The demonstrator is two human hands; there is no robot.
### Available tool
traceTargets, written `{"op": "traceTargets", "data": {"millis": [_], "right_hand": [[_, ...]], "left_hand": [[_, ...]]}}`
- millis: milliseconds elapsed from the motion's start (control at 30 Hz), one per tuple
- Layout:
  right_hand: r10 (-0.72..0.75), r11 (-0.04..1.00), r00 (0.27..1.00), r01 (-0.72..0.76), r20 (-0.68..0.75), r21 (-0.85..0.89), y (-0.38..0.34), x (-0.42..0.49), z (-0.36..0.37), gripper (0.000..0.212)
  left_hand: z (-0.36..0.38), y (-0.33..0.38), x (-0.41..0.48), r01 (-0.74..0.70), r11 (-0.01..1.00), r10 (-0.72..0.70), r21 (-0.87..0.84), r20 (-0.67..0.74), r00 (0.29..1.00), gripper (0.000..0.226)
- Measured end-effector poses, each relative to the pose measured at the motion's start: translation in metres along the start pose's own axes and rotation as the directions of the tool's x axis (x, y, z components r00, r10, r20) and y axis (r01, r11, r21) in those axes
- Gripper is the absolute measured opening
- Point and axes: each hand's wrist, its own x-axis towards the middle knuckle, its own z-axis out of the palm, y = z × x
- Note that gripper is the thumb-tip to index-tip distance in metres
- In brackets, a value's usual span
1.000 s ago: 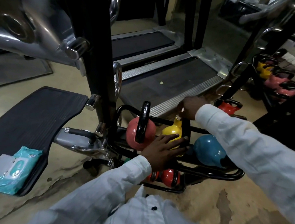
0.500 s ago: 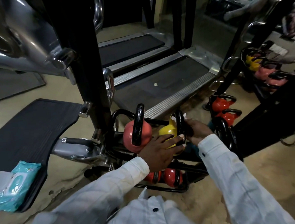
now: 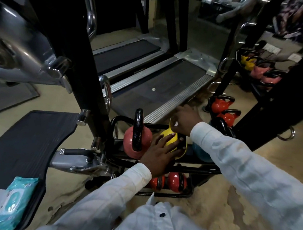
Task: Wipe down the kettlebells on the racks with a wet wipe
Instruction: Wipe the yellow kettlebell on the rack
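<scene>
A yellow kettlebell stands on the black rack between a pink kettlebell with a black handle and a blue kettlebell. My left hand lies on the yellow bell's near side with its fingers spread and straight. My right hand is at the top of the yellow bell, its fingers curled on a small white wet wipe, of which only a scrap shows. The yellow bell's handle is mostly hidden under my hands. Small red kettlebells sit on the rack's lower tier.
A teal wet-wipe pack lies on a black footplate at the left. A black machine post stands just left of the rack. Treadmill decks lie behind. Red kettlebells and a second rack of kettlebells are at the right.
My right hand has moved from the near side of the yellow bell's handle up and back to its top. My left hand has stayed on the bell.
</scene>
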Motion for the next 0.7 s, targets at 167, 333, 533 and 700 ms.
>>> {"op": "traceTargets", "data": {"millis": [167, 333, 533, 700], "right_hand": [[0.202, 0.749, 0.968, -0.056, -0.147, 0.66, 0.033, -0.042, 0.02, 0.018], [0.44, -0.061, 0.848, -0.301, 0.296, 0.952, 0.024, -0.026, 0.047, 0.01], [0.337, -0.347, 0.847, -0.294, 0.412, 0.89, 0.02, -0.05, 0.064, 0.017], [0.404, 0.45, 0.915, -0.189, -0.01, 0.873, 0.019, -0.046, 0.024, 0.012]], "left_hand": [[-0.002, -0.003, 0.003, -0.02, 1.0, 0.02, -0.012, -0.032, 0.999, 0.047], [-0.001, -0.005, 0.002, -0.022, 1.0, 0.022, -0.018, 0.003, 1.0, 0.044], [0.0, -0.004, -0.006, -0.082, 0.996, 0.083, -0.037, 0.042, 0.996, 0.046], [0.012, 0.004, -0.018, -0.094, 0.996, 0.094, 0.005, 0.024, 0.995, 0.051]]}}
